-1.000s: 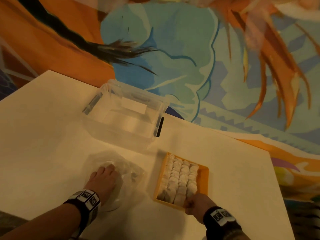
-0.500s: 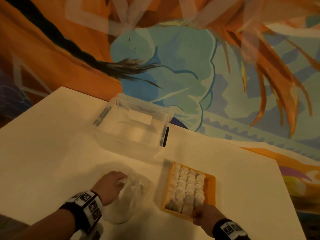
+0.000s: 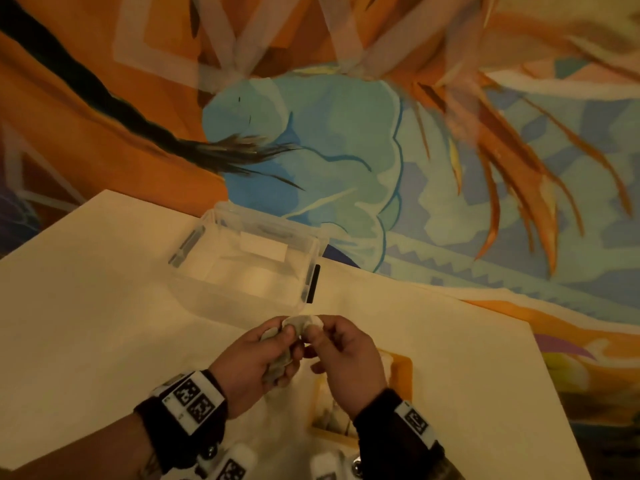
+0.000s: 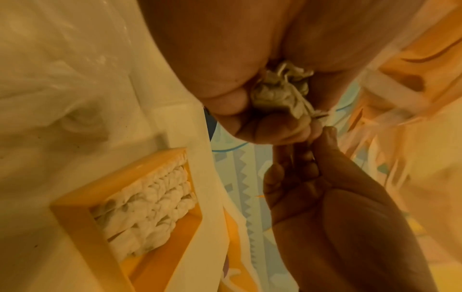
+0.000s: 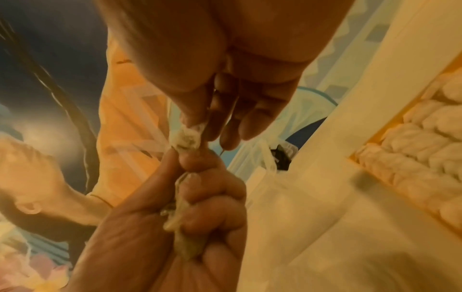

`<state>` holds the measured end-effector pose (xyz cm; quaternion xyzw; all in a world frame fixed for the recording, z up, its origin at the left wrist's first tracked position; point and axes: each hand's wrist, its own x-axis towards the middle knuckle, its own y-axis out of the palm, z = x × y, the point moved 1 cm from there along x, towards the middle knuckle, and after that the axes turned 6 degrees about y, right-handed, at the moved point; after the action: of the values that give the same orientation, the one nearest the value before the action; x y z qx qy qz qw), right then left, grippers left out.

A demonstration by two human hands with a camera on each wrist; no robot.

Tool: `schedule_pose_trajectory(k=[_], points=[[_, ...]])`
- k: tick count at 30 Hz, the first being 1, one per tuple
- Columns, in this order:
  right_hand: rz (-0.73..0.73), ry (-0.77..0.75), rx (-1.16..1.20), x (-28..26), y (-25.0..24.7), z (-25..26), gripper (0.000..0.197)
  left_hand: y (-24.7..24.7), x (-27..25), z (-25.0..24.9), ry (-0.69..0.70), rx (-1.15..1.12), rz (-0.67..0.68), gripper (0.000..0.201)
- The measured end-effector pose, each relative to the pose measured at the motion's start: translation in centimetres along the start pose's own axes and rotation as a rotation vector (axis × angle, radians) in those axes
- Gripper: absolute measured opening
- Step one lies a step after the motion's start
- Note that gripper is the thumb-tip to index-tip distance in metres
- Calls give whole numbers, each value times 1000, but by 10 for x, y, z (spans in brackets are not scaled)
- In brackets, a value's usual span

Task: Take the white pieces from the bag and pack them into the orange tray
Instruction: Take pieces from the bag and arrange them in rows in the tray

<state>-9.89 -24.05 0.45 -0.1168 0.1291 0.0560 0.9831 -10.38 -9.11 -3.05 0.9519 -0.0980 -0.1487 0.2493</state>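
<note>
Both hands are raised over the table, just in front of the clear box. My left hand grips the crumpled clear plastic bag bunched in its fist. My right hand pinches the bag's top end between thumb and fingertips. In the left wrist view the wadded bag sits in the curled fingers. The right wrist view shows the bag stretched between the two hands. The orange tray lies on the table below, with rows of white pieces in it. In the head view my right hand hides most of the tray.
A clear plastic box with black latches stands at the table's far edge, right behind the hands. The cream table ends just behind the box and to the right of the tray. A painted wall rises behind.
My left hand has lifted the bag off the table. My right hand has left the tray's near edge and come up to pinch the bag.
</note>
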Motion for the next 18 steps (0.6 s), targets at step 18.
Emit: schedule_pose_trajectory(k=[18], points=[[-26, -88, -510, -6, -124, -49, 7, 80, 45, 57, 96, 769, 14, 13]])
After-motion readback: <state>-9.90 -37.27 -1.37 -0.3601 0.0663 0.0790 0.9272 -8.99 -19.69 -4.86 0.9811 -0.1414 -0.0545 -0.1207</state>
